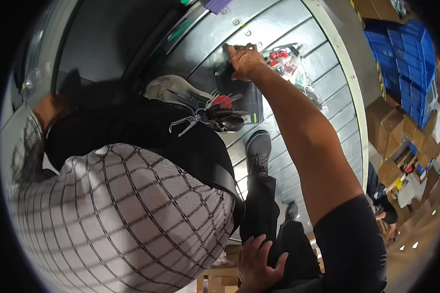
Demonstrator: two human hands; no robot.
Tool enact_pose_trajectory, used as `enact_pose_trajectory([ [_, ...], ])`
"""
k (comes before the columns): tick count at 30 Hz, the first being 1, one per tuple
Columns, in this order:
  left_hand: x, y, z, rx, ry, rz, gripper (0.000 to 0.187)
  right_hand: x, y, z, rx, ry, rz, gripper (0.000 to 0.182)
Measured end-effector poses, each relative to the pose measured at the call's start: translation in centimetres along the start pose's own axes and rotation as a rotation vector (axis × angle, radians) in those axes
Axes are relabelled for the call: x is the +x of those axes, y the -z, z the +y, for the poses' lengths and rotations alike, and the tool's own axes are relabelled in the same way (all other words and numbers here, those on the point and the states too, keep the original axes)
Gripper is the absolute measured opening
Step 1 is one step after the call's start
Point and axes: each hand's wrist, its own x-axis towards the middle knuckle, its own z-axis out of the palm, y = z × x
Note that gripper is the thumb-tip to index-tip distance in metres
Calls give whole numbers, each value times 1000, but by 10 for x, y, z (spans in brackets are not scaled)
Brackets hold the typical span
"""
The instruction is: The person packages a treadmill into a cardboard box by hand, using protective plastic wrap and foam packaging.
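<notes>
My left hand (261,263) rests on the dark trousers at the bottom centre, fingers apart and holding nothing. Stretched forward, my right hand (247,62) is over a dark flat box (249,100) on the ribbed metal surface (278,22). Its fingers look spread, though the fingertips are slightly blurred against dark material. Just right of that hand lies a clear plastic bag (291,66) with red and dark items. Left of the box are a pale cap-like item (173,90), a red round piece (222,101) and metal-and-black tools (186,124).
A person in a checked shirt (117,210) fills the left; that person's hand (51,110) is at far left. A grey shoe (258,151) stands on the metal. Blue bins (406,63) and cardboard boxes (384,124) are at right, with another person (387,212) lower down.
</notes>
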Motion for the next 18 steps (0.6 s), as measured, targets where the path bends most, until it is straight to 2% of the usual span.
enact_pose_trajectory([
  [2, -21, -15, -21, -126, 53, -152, 44, -19, 17, -8, 66, 58, -415, 48],
  [4, -31, -26, -23, -115, 26, -198, 45, -37, -2, -18, 102, 114, -249, 42],
  [5, -35, -31, -23, -105, 15, -221, 46, -50, 1, -19, 151, 36, -201, 39],
  [8, -47, -25, -18, -31, 14, -282, 44, -135, 29, -1, 471, -119, -234, 35],
  [10, -54, -30, -15, 6, -4, -313, 42, -204, -14, 18, 603, -219, 141, 26],
  [12, -61, -38, -16, 60, -12, -351, 42, -262, -31, 32, 1479, -610, 138, 26],
  [14, -68, -45, -18, 83, -38, -352, 40, -278, -76, 26, 1987, -719, 763, 35],
  [15, -68, -48, -19, 94, -45, -355, 40, -279, -96, 31, 2106, -809, 789, 48],
  [18, -68, -55, -19, 154, -70, -363, 39, -252, -156, 42, 2215, -1028, 914, 51],
])
